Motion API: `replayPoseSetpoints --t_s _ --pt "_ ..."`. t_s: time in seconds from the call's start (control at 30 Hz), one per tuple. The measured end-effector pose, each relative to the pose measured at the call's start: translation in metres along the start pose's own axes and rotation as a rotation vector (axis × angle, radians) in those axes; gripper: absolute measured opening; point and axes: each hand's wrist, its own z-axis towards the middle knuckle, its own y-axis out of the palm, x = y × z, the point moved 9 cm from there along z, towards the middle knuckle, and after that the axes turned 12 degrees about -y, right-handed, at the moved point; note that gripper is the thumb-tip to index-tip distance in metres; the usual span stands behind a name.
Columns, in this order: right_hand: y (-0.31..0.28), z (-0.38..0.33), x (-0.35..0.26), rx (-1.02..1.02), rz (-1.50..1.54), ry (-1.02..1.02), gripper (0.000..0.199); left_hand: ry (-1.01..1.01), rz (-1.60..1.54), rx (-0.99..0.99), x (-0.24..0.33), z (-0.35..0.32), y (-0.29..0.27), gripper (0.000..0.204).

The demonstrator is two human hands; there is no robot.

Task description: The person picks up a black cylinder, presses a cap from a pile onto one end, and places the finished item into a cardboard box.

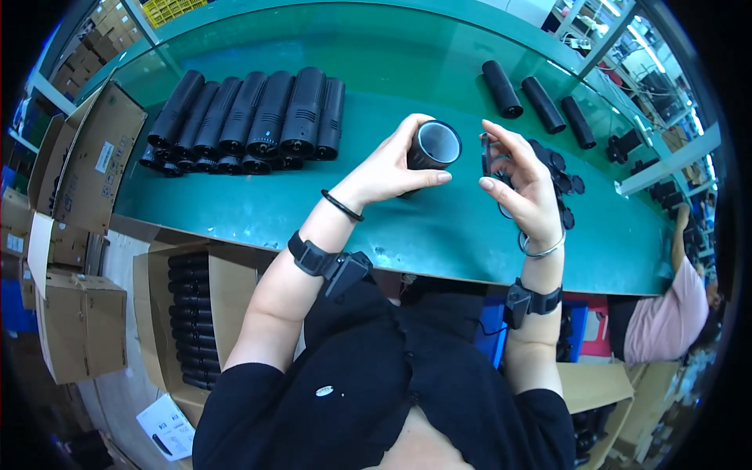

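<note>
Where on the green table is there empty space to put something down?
The green table is bare in the far middle, between the row of black cylinders and the three separate black tubes. It is also bare along the near edge below that row. It is crowded around the pile of round black caps beside the right hand.

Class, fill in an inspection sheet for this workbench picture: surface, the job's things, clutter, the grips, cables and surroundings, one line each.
Surface: green bench top, wooden front edge.
Job's things: black cylinder housing, open end facing the camera, in the left hand; small black disc-shaped cap in the right hand.
Clutter: row of black cylinders at left; three single cylinders at right; pile of black caps behind the right hand.
Grips: both shut on their parts.
Cables: nothing seen.
Surroundings: cardboard boxes at left; open box of cylinders below the bench; another person at right.
</note>
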Motion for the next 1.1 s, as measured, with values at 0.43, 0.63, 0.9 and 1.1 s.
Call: replayPoseSetpoints --t_s 0.43,0.63,0.9,1.1 --pt "0.016 0.010 -0.033 -0.163 -0.498 -0.124 0.060 0.207 0.312 0.109 0.013 -0.015 0.032 0.070" --pt "0.017 0.004 -0.026 -0.141 -0.510 -0.119 0.060 0.183 0.435 0.075 0.016 -0.015 0.034 0.075" --pt "0.019 0.003 -0.027 -0.121 -0.603 -0.158 0.054 0.218 0.344 0.136 0.014 -0.013 0.034 0.078" --pt "0.023 0.001 -0.033 -0.133 -0.719 -0.145 0.052 0.159 0.341 0.125 0.009 -0.010 0.035 0.068"
